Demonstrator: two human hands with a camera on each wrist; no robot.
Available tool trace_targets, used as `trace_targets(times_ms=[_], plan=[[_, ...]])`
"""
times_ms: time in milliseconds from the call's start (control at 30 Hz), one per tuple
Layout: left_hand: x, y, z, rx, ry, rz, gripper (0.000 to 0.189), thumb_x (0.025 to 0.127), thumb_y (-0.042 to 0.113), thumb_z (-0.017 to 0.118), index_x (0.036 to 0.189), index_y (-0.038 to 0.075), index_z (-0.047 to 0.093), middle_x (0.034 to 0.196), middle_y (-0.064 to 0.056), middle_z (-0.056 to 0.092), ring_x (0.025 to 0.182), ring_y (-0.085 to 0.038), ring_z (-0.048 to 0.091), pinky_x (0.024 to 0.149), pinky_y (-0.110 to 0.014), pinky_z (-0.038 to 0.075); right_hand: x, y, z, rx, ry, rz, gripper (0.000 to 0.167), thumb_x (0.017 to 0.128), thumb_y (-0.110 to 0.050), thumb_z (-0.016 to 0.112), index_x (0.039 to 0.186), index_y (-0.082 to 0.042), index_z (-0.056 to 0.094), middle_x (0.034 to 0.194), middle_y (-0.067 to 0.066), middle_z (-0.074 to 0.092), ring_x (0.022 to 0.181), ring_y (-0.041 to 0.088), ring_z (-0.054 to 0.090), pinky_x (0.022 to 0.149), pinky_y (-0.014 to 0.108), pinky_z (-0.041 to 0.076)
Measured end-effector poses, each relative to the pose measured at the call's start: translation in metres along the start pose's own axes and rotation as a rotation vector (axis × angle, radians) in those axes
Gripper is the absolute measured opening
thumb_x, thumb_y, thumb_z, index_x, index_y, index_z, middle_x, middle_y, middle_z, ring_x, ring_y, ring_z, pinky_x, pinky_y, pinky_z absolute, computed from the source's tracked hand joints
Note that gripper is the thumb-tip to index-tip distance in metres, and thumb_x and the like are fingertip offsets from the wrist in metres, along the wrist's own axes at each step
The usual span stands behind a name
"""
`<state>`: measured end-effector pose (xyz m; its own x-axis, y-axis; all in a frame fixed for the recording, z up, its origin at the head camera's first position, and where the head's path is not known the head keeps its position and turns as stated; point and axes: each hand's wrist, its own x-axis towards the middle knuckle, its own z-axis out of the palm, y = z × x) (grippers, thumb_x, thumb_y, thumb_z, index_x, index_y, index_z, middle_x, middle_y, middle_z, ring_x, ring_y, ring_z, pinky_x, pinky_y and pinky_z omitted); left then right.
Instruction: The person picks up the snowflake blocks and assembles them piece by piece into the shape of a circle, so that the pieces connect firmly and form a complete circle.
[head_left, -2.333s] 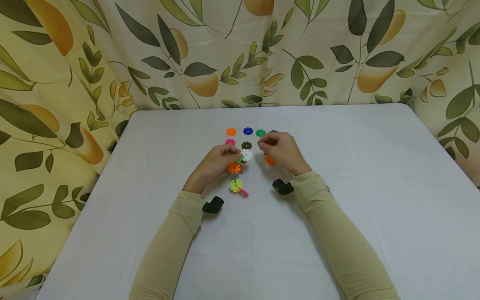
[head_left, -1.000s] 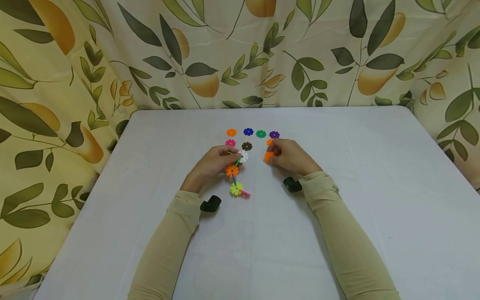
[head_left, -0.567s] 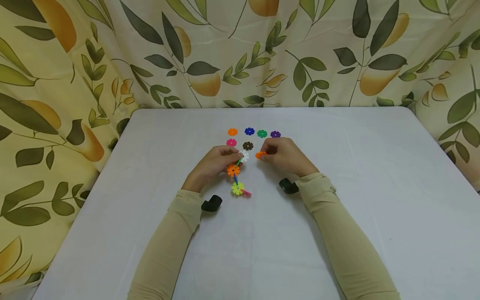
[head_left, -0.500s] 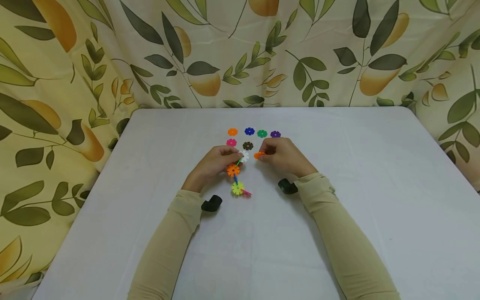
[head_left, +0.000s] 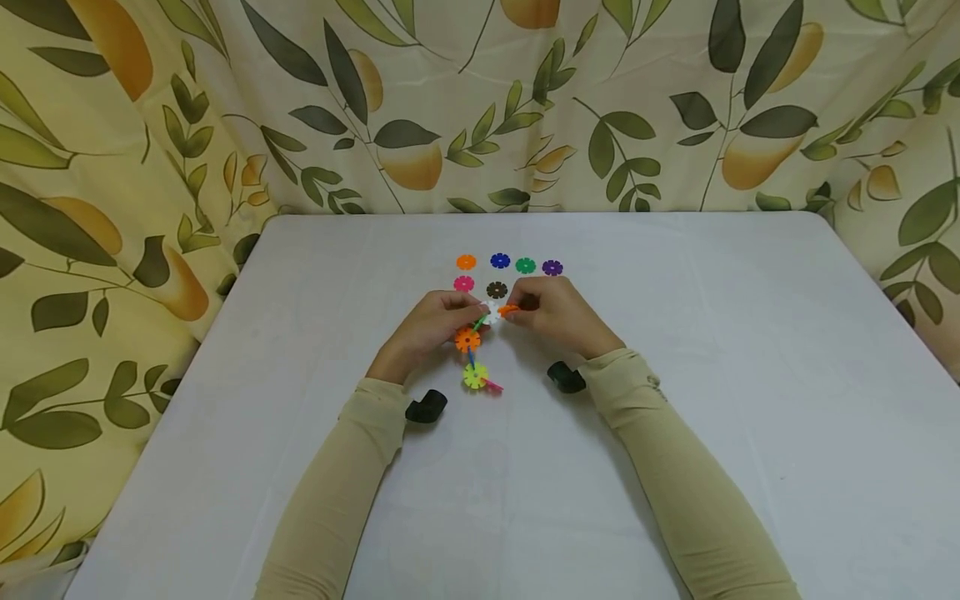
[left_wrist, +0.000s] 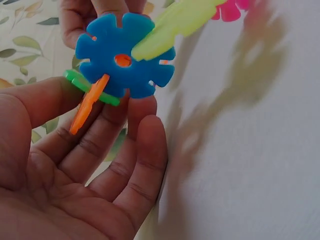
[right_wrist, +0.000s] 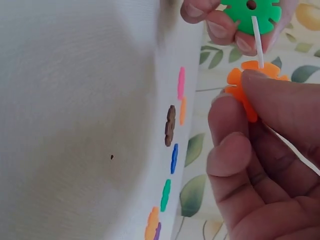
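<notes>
My left hand [head_left: 427, 329] pinches a chain of interlocking flower discs by its green disc [right_wrist: 252, 22]. From there hang an orange disc [head_left: 467, 339], a blue disc [left_wrist: 102, 52], a yellow disc [head_left: 475, 376] and a pink disc [head_left: 492, 387]. A white disc [head_left: 492, 312] sticks out of the green one towards the right. Between thumb and fingers my right hand [head_left: 566, 312] pinches a loose orange disc [right_wrist: 272, 69]. Its edge meets the white disc's edge in the right wrist view; whether the slots are engaged I cannot tell.
Several loose discs lie flat behind the hands: orange [head_left: 466, 262], blue [head_left: 500, 261], green [head_left: 526, 265], purple [head_left: 552, 267], pink [head_left: 464, 284] and brown [head_left: 497, 290]. Another orange disc [right_wrist: 151, 223] shows in the right wrist view. A patterned curtain [head_left: 480, 108] stands behind the white table [head_left: 675, 250].
My right hand picked up the orange disc from the table and brought it left to the white disc. The left hand has stayed nearly in place with the chain.
</notes>
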<state>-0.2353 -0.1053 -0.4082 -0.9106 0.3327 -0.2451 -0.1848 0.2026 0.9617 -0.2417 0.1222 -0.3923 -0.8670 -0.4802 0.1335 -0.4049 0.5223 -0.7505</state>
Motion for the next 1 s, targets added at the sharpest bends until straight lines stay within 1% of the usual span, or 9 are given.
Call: trace_targets(times_ms=[100, 233, 333, 467, 600, 700, 800, 933, 1000], plan=[[0.001, 0.000, 0.002, -0.022, 0.016, -0.010, 0.026, 0.108, 0.017, 0.067, 0.119, -0.005, 0.074, 0.105, -0.015, 0.078, 0.094, -0.023, 0.076, 0.089, -0.029, 0.057, 0.000, -0.002, 0.001, -0.024, 0.007, -0.016, 0.012, 0.093, 0.007, 0.077, 0.088, -0.004, 0.073, 0.087, 0.009, 0.071, 0.081, 0.025, 0.061, 0.075, 0.037, 0.055], [0.002, 0.001, 0.005, -0.040, 0.042, -0.022, 0.024, 0.108, 0.015, 0.067, 0.117, -0.006, 0.075, 0.100, -0.015, 0.079, 0.086, -0.020, 0.075, 0.082, -0.026, 0.058, 0.002, -0.005, 0.001, -0.069, 0.017, -0.060, 0.012, 0.091, 0.011, 0.078, 0.087, 0.000, 0.075, 0.084, 0.010, 0.072, 0.079, 0.025, 0.063, 0.075, 0.039, 0.057], [0.002, 0.001, 0.007, -0.057, 0.055, -0.013, 0.024, 0.108, 0.012, 0.066, 0.117, -0.008, 0.075, 0.099, -0.016, 0.079, 0.082, -0.019, 0.075, 0.079, -0.026, 0.059, 0.002, -0.007, 0.002, -0.095, 0.032, -0.079, 0.010, 0.090, 0.013, 0.078, 0.088, 0.003, 0.076, 0.084, 0.011, 0.073, 0.078, 0.026, 0.065, 0.075, 0.040, 0.058], [0.001, 0.000, 0.009, -0.077, 0.063, -0.017, 0.024, 0.108, 0.010, 0.065, 0.118, -0.009, 0.075, 0.102, -0.018, 0.079, 0.082, -0.019, 0.076, 0.083, -0.028, 0.061, 0.002, -0.007, 0.004, -0.124, 0.042, -0.098, 0.009, 0.089, 0.014, 0.078, 0.087, 0.005, 0.076, 0.084, 0.012, 0.074, 0.077, 0.026, 0.066, 0.075, 0.042, 0.060], [0.002, -0.004, 0.009, -0.083, 0.068, -0.042, 0.024, 0.109, 0.010, 0.064, 0.119, -0.008, 0.075, 0.103, -0.018, 0.079, 0.082, -0.020, 0.078, 0.089, -0.030, 0.060, 0.003, -0.007, 0.008, -0.149, 0.029, -0.118, 0.009, 0.090, 0.015, 0.076, 0.088, 0.006, 0.075, 0.084, 0.014, 0.074, 0.076, 0.027, 0.066, 0.076, 0.043, 0.061], [0.003, -0.006, 0.009, -0.100, 0.072, -0.045, 0.024, 0.109, 0.010, 0.062, 0.120, -0.007, 0.075, 0.103, -0.018, 0.079, 0.083, -0.021, 0.078, 0.093, -0.032, 0.059, 0.003, -0.007, 0.010, -0.150, 0.023, -0.117, 0.009, 0.090, 0.015, 0.077, 0.089, 0.006, 0.075, 0.085, 0.015, 0.074, 0.077, 0.027, 0.066, 0.077, 0.042, 0.061], [0.003, -0.008, 0.008, -0.134, 0.071, -0.047, 0.026, 0.110, 0.011, 0.060, 0.120, -0.008, 0.075, 0.101, -0.019, 0.079, 0.083, -0.022, 0.078, 0.093, -0.032, 0.060, 0.004, -0.006, 0.010, -0.152, 0.025, -0.113, 0.006, 0.092, 0.012, 0.077, 0.090, 0.006, 0.075, 0.087, 0.014, 0.074, 0.078, 0.028, 0.066, 0.078, 0.042, 0.060], [0.004, -0.007, 0.006, -0.196, 0.054, -0.073, 0.026, 0.111, 0.010, 0.059, 0.123, -0.009, 0.072, 0.103, -0.021, 0.077, 0.082, -0.024, 0.076, 0.090, -0.034, 0.061, 0.005, -0.005, 0.010, -0.156, 0.024, -0.112, 0.003, 0.093, 0.007, 0.078, 0.094, 0.006, 0.075, 0.090, 0.014, 0.074, 0.081, 0.028, 0.065, 0.080, 0.042, 0.059], [0.003, -0.006, 0.004, -0.196, 0.044, -0.085, 0.025, 0.111, 0.010, 0.059, 0.124, -0.009, 0.070, 0.104, -0.021, 0.076, 0.083, -0.024, 0.076, 0.090, -0.034, 0.061, 0.006, -0.004, 0.010, -0.153, 0.023, -0.112, 0.004, 0.094, 0.007, 0.078, 0.097, 0.005, 0.076, 0.093, 0.014, 0.075, 0.084, 0.028, 0.065, 0.082, 0.042, 0.059]])
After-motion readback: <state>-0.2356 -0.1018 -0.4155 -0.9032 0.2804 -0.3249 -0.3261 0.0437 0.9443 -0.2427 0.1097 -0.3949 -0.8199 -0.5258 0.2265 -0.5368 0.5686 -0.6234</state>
